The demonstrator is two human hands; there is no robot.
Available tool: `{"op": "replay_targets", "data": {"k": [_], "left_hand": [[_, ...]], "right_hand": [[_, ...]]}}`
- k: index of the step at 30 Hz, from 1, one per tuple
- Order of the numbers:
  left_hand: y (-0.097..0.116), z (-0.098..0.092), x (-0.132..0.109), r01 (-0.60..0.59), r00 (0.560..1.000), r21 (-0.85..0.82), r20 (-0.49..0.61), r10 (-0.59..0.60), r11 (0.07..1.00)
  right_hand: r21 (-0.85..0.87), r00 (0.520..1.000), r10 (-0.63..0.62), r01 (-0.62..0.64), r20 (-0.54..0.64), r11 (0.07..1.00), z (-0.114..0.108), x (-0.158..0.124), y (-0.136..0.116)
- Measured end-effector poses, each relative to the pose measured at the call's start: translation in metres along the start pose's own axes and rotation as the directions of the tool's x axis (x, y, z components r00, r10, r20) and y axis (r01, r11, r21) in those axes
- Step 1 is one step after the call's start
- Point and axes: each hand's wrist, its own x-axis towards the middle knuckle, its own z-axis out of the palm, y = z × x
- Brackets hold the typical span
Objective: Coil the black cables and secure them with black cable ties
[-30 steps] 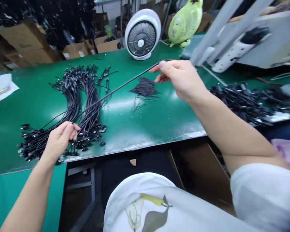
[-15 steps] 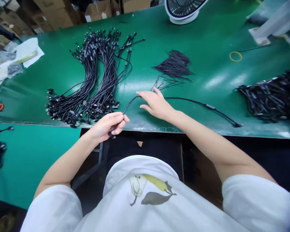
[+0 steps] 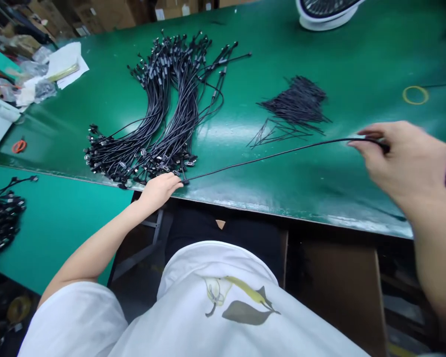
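Note:
A thin black cable (image 3: 262, 158) stretches nearly straight across the front of the green bench, between my two hands. My left hand (image 3: 159, 192) is at the bench edge, its fingertips closed at the cable's left-end connector (image 3: 185, 182). Far to the right, my right hand (image 3: 399, 158) pinches the cable near its other end between thumb and fingers; that tip is partly hidden in the hand. Just beyond my left hand lies a big pile of black cables (image 3: 163, 109) with connectors at both ends. Behind the stretched cable is a heap of short black ties (image 3: 297, 100).
A white fan (image 3: 329, 15) stands at the back. A yellow ring (image 3: 415, 94) lies at right, and orange scissors (image 3: 19, 146) at left. Papers and plastic bags (image 3: 65, 64) sit at far left. More cables (image 3: 3, 218) rest on the lower green surface (image 3: 70, 223).
My right hand has swept far right and now grips the cable near its other end. The cable has gone from curved to nearly straight. My view has shifted right.

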Motion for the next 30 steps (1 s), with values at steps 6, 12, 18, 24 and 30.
{"op": "replay_targets", "data": {"k": [6,12,18,24,30], "left_hand": [[0.018,-0.014,0.008,0.044,0.988,-0.354,0.153,0.011,0.934],[0.079,-0.007,0.012,0.167,0.958,-0.899,0.245,0.149,0.405],[0.121,0.013,0.023,0.028,0.971,-0.820,0.158,0.179,0.571],[0.098,-0.004,0.009,0.451,0.848,-0.890,0.405,0.341,-0.065],[0.070,-0.035,0.009,0.227,0.962,-0.919,0.264,-0.075,-0.321]], "right_hand": [[-0.365,0.995,-0.010,0.046,0.100,0.930,-0.037,-0.009,-0.008],[0.072,0.789,-0.433,0.449,0.435,0.891,-0.008,-0.046,-0.071],[0.195,0.827,-0.463,0.421,0.318,0.886,-0.004,-0.028,-0.133],[0.317,0.885,-0.307,0.197,0.349,0.928,0.002,-0.002,-0.083],[0.373,0.912,-0.164,0.012,0.376,0.928,0.023,-0.030,-0.040]]}}
